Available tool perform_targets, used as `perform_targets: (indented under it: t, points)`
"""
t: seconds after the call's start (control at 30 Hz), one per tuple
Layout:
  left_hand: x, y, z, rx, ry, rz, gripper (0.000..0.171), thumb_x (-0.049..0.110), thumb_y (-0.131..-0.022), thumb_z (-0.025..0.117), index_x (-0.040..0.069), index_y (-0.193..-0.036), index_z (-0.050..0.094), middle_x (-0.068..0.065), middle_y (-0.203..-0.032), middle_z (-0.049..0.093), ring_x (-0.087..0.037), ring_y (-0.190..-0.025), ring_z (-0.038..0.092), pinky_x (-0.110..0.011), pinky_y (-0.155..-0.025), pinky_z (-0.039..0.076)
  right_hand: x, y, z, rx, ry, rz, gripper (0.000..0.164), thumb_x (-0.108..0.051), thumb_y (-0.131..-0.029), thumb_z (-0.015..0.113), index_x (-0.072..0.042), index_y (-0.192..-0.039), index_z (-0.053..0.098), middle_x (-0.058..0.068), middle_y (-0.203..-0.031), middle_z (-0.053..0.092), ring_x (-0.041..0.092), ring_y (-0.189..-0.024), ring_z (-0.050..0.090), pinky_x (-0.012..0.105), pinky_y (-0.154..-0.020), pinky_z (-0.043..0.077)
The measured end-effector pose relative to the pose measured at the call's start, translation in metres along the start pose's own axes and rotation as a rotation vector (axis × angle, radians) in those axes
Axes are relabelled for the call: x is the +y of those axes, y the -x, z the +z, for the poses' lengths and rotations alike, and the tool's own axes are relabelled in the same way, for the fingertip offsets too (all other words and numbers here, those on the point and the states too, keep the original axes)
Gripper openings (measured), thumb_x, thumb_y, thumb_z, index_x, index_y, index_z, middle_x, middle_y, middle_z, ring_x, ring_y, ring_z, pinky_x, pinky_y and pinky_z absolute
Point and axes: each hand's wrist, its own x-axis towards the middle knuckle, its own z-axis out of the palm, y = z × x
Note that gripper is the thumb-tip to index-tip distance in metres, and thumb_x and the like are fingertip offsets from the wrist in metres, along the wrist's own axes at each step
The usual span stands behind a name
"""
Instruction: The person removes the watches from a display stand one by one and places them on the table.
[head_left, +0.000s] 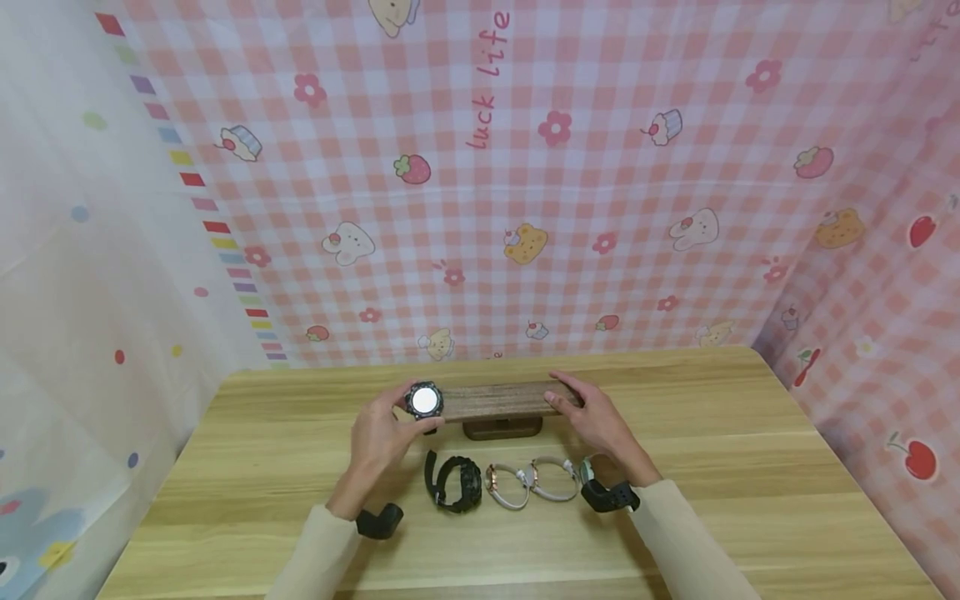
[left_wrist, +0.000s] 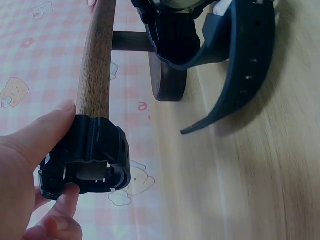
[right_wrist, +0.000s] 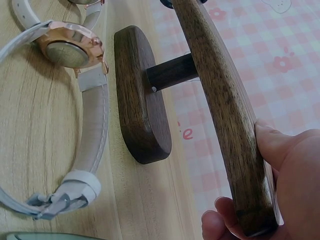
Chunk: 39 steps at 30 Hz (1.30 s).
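A wooden watch stand (head_left: 495, 402) with a long bar on a post stands near the back of the table. At the bar's left end my left hand (head_left: 377, 435) pinches a black watch (head_left: 424, 401) with a bright round face. Its closed strap loop (left_wrist: 102, 140) appears to sit around the bar's end; the overlap is partly hidden. My right hand (head_left: 602, 419) grips the right end of the bar (right_wrist: 225, 110), thumb on one side and fingers curled below. The stand's rounded base (right_wrist: 135, 100) rests on the wood.
In front of the stand lie a black watch (head_left: 469, 485) with a loose strap end, two white-strapped watches (head_left: 510, 502) (head_left: 558, 497), and a greenish watch (head_left: 587, 469) partly hidden by the right wrist camera (head_left: 609, 497). A checked cloth (head_left: 480, 208) hangs behind the table (head_left: 247, 467).
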Motion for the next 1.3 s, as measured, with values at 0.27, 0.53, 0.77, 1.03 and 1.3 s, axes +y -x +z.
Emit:
perform_targets:
  t: [0.27,0.53,0.77,1.03,1.3]
  points:
    - [-0.007,0.002,-0.006,0.011,0.03,-0.045,0.076,0.037,-0.067,0.092,0.002,-0.128,0.065,-0.011,-0.086,0.072,-0.01,-0.055,0.051,-0.022,-0.047,0.04,0.001,0.0,0.0,-0.006,0.003,0.011,0.052,-0.036,-0.101,0.057,-0.016,-0.148,0.047,0.019,-0.149,0.045,0.042,-0.137,0.041,0.06,-0.109,0.035]
    - [-0.011,0.003,-0.013,0.03,0.114,-0.059,0.075,0.026,-0.066,0.093,-0.002,-0.128,0.063,-0.014,-0.082,0.07,-0.011,-0.054,0.051,-0.02,-0.047,0.041,0.001,0.0,-0.001,-0.008,0.008,0.014,0.053,-0.037,-0.101,0.057,-0.016,-0.149,0.046,0.019,-0.15,0.045,0.042,-0.137,0.041,0.06,-0.11,0.034]
    - [-0.013,0.008,-0.018,0.024,0.118,-0.088,0.075,0.021,-0.067,0.093,-0.001,-0.131,0.062,-0.012,-0.077,0.067,-0.008,-0.05,0.048,-0.02,-0.043,0.037,-0.001,0.0,-0.002,-0.008,0.001,0.018,0.053,-0.036,-0.101,0.057,-0.016,-0.148,0.047,0.018,-0.15,0.044,0.041,-0.138,0.04,0.059,-0.111,0.033]
    - [-0.016,0.019,-0.025,0.026,0.089,-0.072,0.07,0.019,-0.066,0.093,0.002,-0.128,0.065,-0.01,-0.075,0.065,-0.007,-0.05,0.047,-0.02,-0.045,0.037,-0.001,0.0,-0.002,-0.015,-0.007,0.028,0.053,-0.037,-0.101,0.057,-0.016,-0.148,0.047,0.019,-0.151,0.044,0.042,-0.138,0.039,0.059,-0.111,0.032]
    - [-0.022,0.033,-0.031,0.02,0.081,-0.077,0.067,0.017,-0.066,0.093,0.002,-0.126,0.066,-0.006,-0.073,0.061,-0.006,-0.055,0.046,-0.02,-0.049,0.038,0.001,-0.001,-0.001,-0.013,0.009,0.019,0.053,-0.038,-0.101,0.057,-0.016,-0.148,0.046,0.02,-0.15,0.044,0.043,-0.138,0.039,0.06,-0.111,0.032]
